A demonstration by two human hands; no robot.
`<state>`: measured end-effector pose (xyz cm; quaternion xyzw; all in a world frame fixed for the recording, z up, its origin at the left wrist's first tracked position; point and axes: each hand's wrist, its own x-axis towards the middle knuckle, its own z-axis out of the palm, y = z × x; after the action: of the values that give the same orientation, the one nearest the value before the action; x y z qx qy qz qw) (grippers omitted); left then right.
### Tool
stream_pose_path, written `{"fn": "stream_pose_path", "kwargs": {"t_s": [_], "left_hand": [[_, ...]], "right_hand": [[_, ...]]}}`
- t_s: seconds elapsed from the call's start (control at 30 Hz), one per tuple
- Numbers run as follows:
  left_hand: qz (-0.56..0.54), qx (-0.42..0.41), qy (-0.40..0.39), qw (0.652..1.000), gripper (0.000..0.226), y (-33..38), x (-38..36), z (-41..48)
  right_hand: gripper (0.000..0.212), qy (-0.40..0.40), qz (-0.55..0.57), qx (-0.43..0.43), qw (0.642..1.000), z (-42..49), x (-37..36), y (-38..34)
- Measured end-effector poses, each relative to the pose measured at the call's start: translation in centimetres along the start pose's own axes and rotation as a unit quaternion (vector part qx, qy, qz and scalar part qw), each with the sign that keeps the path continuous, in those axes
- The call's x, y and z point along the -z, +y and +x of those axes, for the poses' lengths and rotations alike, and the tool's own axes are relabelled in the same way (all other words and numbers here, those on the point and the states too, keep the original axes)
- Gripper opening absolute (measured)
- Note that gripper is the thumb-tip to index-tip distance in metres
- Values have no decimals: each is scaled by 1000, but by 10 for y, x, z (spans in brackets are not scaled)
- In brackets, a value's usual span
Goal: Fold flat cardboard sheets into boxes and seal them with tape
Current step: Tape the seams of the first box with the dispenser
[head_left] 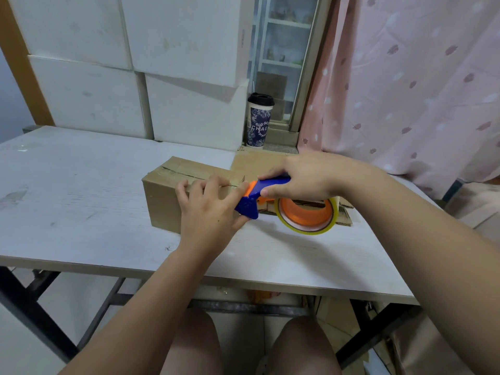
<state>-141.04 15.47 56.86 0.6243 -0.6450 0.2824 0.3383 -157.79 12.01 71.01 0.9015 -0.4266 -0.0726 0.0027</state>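
Bare knees (189, 345) show under the near edge of the white tabletop (81, 207); on it the left grip (208, 209) lies open, fingers spread and pressed on top of the folded cardboard box (162, 196) mid-tabletop. Just right, the right grip (308, 177) is wrapped around the blue handle of the tape dispenser (270, 185), its head at the box's right end and its tape roll (303, 230) above flat cardboard (254, 163). Farther back stand a lidded cup (258, 120), white foam blocks (81, 96) and a pink curtain (405, 90).
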Motion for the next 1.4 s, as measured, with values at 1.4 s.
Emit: {"fn": "stream_pose_path", "kwargs": {"t_s": [1.4], "left_hand": [[-152, -95, -93, 979, 38, -42, 10, 17]], "right_hand": [[67, -202, 815, -60, 539, 19, -127, 69]]}}
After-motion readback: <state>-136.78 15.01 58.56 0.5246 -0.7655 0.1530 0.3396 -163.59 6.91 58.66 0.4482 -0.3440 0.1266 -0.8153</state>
